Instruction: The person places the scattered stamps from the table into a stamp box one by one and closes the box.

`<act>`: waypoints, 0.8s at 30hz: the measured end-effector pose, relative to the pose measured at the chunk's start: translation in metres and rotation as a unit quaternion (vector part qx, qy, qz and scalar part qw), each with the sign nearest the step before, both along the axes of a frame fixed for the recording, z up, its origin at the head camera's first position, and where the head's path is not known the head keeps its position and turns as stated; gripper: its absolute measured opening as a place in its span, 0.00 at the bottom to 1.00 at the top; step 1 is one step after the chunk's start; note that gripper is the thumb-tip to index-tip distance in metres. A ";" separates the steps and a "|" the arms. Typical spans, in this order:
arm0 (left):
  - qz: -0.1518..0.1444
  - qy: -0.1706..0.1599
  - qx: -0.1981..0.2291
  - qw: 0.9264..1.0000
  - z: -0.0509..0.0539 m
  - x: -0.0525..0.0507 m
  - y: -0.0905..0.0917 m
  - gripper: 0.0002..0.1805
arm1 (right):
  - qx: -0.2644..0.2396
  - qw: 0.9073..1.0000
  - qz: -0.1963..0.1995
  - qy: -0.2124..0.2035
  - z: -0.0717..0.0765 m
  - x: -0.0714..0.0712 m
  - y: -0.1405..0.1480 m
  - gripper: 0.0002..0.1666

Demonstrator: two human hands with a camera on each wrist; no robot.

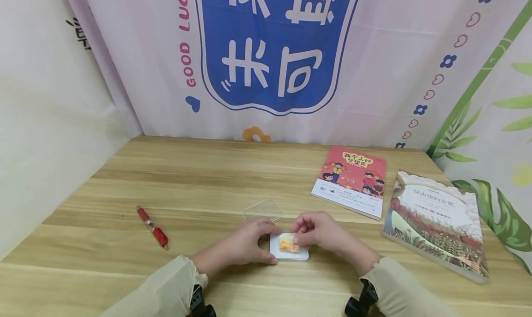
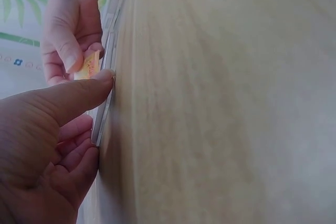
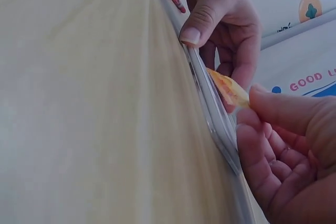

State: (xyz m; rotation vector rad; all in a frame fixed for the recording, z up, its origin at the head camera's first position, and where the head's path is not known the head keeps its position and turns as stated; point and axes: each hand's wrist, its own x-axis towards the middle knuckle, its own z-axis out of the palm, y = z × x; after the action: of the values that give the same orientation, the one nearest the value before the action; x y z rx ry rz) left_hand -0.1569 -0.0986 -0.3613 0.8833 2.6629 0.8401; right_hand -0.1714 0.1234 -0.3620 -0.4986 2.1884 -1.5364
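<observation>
Near six o'clock on the table, the left hand (image 1: 249, 245) is gripping the edges of a white stack (image 1: 287, 256), while the right hand (image 1: 317, 234) is pinching a tilted orange card (image 1: 287, 244) tightly over it. Lifting or laying that card is seemingly underway; the next move is probably calling for a steady stack.

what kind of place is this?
Probably a makeshift desk corner, though the room beyond is hidden. Signs: a wood-grain desk, printed cloth hanging behind it, and a pen and red book lying on top.
</observation>
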 end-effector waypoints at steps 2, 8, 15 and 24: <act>-0.002 -0.001 0.003 1.000 0.000 0.000 0.000 0.32 | 0.007 1.000 -0.003 0.002 0.000 0.000 -0.003 0.13; -0.004 -0.002 0.004 1.000 -0.001 0.001 -0.002 0.32 | 0.029 0.999 -0.018 0.011 0.000 0.001 -0.010 0.13; -0.003 0.003 0.005 1.000 -0.004 -0.001 -0.002 0.31 | 0.066 0.996 -0.053 0.029 -0.001 0.002 -0.019 0.14; -0.004 0.004 0.011 1.000 -0.004 -0.001 -0.002 0.31 | 0.108 0.990 -0.070 0.050 -0.001 0.001 -0.025 0.12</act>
State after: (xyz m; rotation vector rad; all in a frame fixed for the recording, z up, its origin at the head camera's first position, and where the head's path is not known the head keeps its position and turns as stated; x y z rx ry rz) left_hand -0.1581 -0.1003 -0.3651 0.9041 2.6604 0.8680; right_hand -0.1708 0.0984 -0.3631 -0.3675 2.4782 -1.3441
